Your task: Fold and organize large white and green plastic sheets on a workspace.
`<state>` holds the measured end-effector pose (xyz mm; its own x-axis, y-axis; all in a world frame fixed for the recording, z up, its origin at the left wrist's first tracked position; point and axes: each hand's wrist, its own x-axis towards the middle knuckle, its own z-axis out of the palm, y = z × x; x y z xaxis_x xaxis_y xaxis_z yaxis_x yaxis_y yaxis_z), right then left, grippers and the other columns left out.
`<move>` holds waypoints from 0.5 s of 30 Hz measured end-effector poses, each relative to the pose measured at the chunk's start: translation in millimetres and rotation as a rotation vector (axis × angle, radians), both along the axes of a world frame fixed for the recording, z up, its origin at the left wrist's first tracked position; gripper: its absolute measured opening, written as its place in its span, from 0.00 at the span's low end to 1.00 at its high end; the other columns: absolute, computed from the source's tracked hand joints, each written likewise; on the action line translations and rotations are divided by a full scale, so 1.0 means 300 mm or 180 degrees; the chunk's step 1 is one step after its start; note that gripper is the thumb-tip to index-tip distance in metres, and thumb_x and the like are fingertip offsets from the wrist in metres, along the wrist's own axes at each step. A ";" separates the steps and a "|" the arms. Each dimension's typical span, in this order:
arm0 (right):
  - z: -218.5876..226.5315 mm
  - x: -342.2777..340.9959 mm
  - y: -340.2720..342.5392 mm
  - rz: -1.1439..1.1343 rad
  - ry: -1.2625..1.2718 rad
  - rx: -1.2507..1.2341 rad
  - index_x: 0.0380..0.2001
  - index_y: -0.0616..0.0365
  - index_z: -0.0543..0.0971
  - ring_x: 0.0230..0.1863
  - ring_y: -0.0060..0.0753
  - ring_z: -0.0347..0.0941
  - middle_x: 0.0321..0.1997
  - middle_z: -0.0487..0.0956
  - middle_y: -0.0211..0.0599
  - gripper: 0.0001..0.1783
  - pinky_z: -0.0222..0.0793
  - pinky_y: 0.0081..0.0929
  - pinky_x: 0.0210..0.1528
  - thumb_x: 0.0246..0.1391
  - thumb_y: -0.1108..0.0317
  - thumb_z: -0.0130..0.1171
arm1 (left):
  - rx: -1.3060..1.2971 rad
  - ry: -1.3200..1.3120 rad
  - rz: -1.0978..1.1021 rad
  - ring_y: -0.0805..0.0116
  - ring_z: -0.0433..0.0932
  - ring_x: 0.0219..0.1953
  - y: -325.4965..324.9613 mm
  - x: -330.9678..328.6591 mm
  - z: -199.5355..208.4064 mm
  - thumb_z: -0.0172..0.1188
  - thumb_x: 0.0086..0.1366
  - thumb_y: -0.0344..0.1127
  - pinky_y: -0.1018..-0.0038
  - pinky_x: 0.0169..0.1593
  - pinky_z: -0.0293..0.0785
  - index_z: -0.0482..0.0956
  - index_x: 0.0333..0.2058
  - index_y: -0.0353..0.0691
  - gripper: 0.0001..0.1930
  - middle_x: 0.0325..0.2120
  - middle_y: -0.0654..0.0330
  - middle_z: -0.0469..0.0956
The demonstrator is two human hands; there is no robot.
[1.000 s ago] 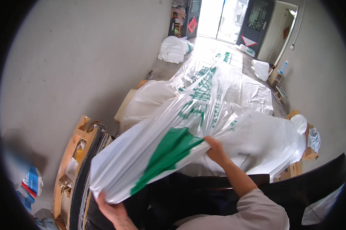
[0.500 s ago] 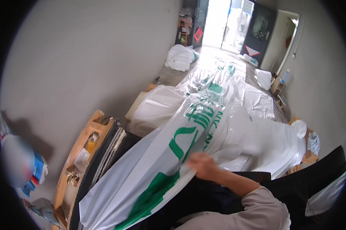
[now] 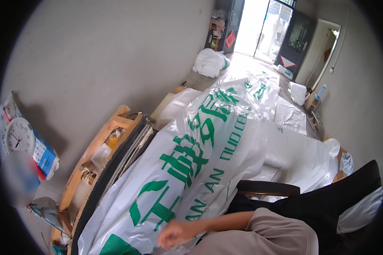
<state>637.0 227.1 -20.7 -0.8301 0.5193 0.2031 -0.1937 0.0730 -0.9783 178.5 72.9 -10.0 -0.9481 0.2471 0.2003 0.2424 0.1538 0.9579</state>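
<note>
A long sheet of white plastic film (image 3: 251, 148) printed with large green characters runs from the far floor up to me, creased and shiny. At the lower middle, my right hand (image 3: 173, 234) has its fingers curled at the film's near part, closed on a fold of it; the fingertips are partly hidden. My right forearm crosses from the right, in a beige sleeve (image 3: 276, 233). My left hand is out of view.
To the left stand a wooden frame (image 3: 79, 170) and a dark padded edge (image 3: 110, 193). A wall clock (image 3: 19, 137) hangs at far left. A black chair armrest (image 3: 268, 188) is at right. White bundles (image 3: 209, 62) lie near the open door (image 3: 299, 38).
My right hand has moved down and left, towards me. The film has come along and lies spread wider, with more green print showing. The view has shifted slightly.
</note>
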 end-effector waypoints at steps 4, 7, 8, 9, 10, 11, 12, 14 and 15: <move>0.140 0.071 0.346 -0.2615 -0.1275 0.2670 0.41 0.55 0.71 0.49 0.42 0.66 0.46 0.70 0.42 0.15 0.62 0.40 0.48 0.52 0.61 0.52 | 0.1904 -0.2206 -0.0150 0.57 0.71 0.47 -0.045 0.330 0.248 0.54 0.56 0.35 0.66 0.49 0.68 0.73 0.43 0.33 0.17 0.45 0.50 0.72; 0.044 0.103 0.475 -0.3009 -0.2782 0.3532 0.50 0.53 0.65 0.61 0.47 0.50 0.59 0.58 0.43 0.25 0.45 0.57 0.58 0.53 0.50 0.48 | -0.0654 -0.0636 -0.0542 0.52 0.70 0.48 -0.091 0.219 0.024 0.54 0.58 0.33 0.64 0.51 0.66 0.67 0.50 0.29 0.22 0.47 0.43 0.69; 0.002 0.117 0.497 -0.2688 -0.3119 0.3361 0.53 0.52 0.63 0.63 0.47 0.46 0.62 0.54 0.42 0.28 0.40 0.61 0.58 0.53 0.47 0.45 | -0.0675 -0.0672 -0.0648 0.53 0.69 0.49 -0.085 0.195 -0.065 0.54 0.58 0.34 0.63 0.52 0.65 0.67 0.51 0.29 0.23 0.48 0.43 0.69; -0.012 0.117 0.506 -0.2362 -0.3375 0.3189 0.55 0.51 0.61 0.65 0.47 0.42 0.64 0.50 0.41 0.31 0.35 0.66 0.58 0.54 0.44 0.42 | -0.0677 -0.0661 -0.0711 0.53 0.69 0.50 -0.097 0.171 -0.106 0.54 0.58 0.35 0.63 0.52 0.65 0.66 0.51 0.30 0.23 0.49 0.44 0.68; -0.020 0.125 0.518 -0.2317 -0.3359 0.3211 0.56 0.51 0.60 0.65 0.46 0.42 0.64 0.52 0.41 0.32 0.35 0.65 0.58 0.54 0.43 0.41 | -0.0680 -0.0649 -0.0784 0.53 0.68 0.50 -0.108 0.152 -0.148 0.54 0.58 0.36 0.63 0.52 0.64 0.66 0.52 0.31 0.24 0.49 0.44 0.68; -0.024 0.138 0.538 -0.2296 -0.3347 0.3220 0.56 0.51 0.60 0.65 0.46 0.42 0.64 0.52 0.41 0.32 0.35 0.65 0.58 0.54 0.43 0.41 | -0.0685 -0.0635 -0.0864 0.53 0.67 0.51 -0.116 0.138 -0.191 0.53 0.59 0.37 0.62 0.53 0.64 0.65 0.52 0.32 0.24 0.50 0.44 0.67; -0.026 0.131 0.542 -0.2317 -0.3330 0.3323 0.56 0.50 0.60 0.65 0.45 0.42 0.64 0.52 0.41 0.32 0.35 0.65 0.58 0.54 0.42 0.41 | -0.0722 -0.0604 -0.0953 0.53 0.67 0.52 -0.128 0.100 -0.220 0.53 0.59 0.38 0.62 0.53 0.63 0.65 0.53 0.33 0.25 0.51 0.45 0.66; -0.021 0.100 0.563 -0.2290 -0.3299 0.3473 0.56 0.49 0.60 0.66 0.45 0.41 0.64 0.52 0.40 0.32 0.36 0.65 0.58 0.54 0.42 0.40 | -0.0806 -0.0544 -0.1109 0.54 0.65 0.53 -0.169 0.023 -0.272 0.53 0.59 0.41 0.61 0.54 0.62 0.64 0.54 0.34 0.26 0.52 0.46 0.65; -0.023 0.065 0.574 -0.2215 -0.3175 0.3471 0.57 0.50 0.60 0.65 0.45 0.43 0.64 0.52 0.41 0.33 0.37 0.65 0.57 0.54 0.42 0.40 | -0.0862 -0.0538 -0.1128 0.54 0.64 0.54 -0.216 -0.014 -0.303 0.53 0.59 0.42 0.61 0.54 0.61 0.64 0.54 0.35 0.26 0.53 0.46 0.64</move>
